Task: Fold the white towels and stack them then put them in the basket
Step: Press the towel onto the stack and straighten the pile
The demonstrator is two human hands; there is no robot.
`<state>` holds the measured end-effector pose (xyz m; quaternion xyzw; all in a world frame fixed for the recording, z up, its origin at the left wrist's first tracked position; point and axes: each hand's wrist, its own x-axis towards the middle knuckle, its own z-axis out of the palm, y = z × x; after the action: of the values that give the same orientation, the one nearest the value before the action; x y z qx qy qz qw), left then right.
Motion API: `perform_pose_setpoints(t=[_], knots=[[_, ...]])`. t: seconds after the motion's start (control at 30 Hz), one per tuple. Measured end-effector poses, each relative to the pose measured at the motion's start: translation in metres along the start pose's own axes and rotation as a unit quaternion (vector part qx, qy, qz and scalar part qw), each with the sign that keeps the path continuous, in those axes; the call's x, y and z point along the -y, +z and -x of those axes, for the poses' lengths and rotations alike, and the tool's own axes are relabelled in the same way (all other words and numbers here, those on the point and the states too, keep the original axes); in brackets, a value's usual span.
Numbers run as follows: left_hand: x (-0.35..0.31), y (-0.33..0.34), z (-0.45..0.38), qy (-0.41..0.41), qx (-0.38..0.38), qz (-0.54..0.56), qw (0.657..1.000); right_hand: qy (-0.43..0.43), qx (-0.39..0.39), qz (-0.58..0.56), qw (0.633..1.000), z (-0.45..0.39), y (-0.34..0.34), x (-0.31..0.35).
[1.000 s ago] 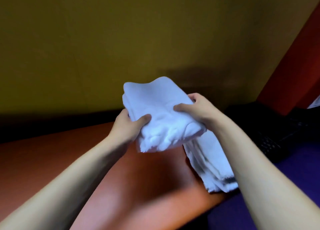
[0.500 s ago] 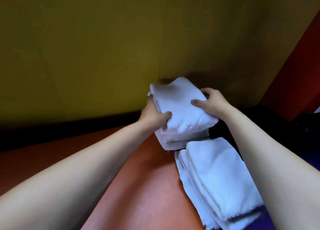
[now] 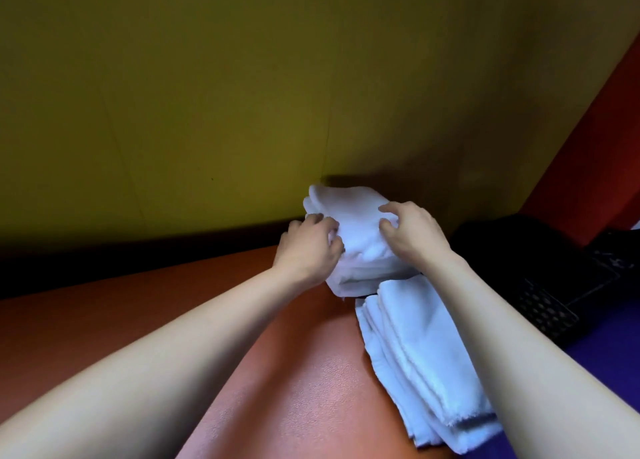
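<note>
A stack of folded white towels [image 3: 360, 250] sits on the orange surface [image 3: 294, 372] close to the yellow wall. My left hand [image 3: 308, 247] curls its fingers into the stack's left edge, gripping the top towel. On top of the same stack, my right hand [image 3: 410, 233] is arched with fingers apart, only its fingertips touching the cloth. A second pile of folded white towels [image 3: 419, 358] lies nearer to me, just in front of the stack and partly under my right forearm. A black meshed container [image 3: 547, 306], possibly the basket, stands to the right.
The yellow wall [image 3: 242, 112] rises straight behind the stack, with a dark strip along its foot. A red panel [image 3: 595, 129] closes the right side. A purple surface [image 3: 609, 354] lies beyond the orange surface's right edge.
Both hands carried the folded towel away from me and set it on the stack by the wall. The right hand's grip has loosened to fingertips only.
</note>
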<state>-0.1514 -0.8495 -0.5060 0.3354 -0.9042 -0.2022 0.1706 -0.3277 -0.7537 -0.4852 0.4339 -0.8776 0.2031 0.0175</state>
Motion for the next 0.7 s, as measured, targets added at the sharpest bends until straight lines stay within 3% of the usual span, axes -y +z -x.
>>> perform_pose_setpoints(t=[0.3,0.7], knots=[[0.025,-0.058,0.089,0.042,-0.066,-0.104,0.991,-0.085,-0.054,-0.078,0.992,0.082,0.015,0.085],[0.117,-0.132,0.246,-0.042,-0.162,-0.124,0.978,-0.191,-0.031,-0.153,0.969,0.185,0.051,0.228]])
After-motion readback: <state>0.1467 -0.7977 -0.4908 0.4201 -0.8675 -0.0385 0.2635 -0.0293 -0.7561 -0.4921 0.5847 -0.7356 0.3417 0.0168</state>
